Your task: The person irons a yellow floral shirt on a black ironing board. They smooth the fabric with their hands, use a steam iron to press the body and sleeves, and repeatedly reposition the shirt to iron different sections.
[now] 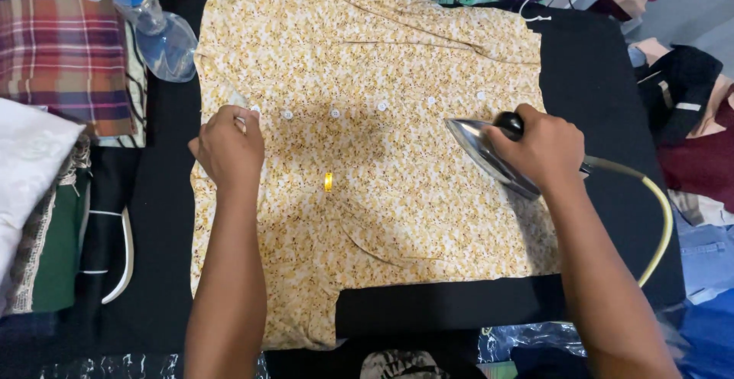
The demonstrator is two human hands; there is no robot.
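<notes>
A yellow floral shirt (367,81) with a row of white buttons lies spread flat on a black ironing surface (589,66). My right hand (539,146) grips the black handle of a steel iron (478,146), whose soleplate rests on the shirt's right side, tip pointing left. My left hand (227,146) pinches the shirt's left edge near the button placket, holding the cloth down. A small yellow light spot (329,182) shows on the fabric between my hands.
A clear spray bottle (157,31) with a blue collar lies at the top left. Plaid cloth (61,43) and stacked folded clothes (38,203) sit at the left. The iron's yellowish cord (661,218) loops off the right; more garments (692,111) pile beyond.
</notes>
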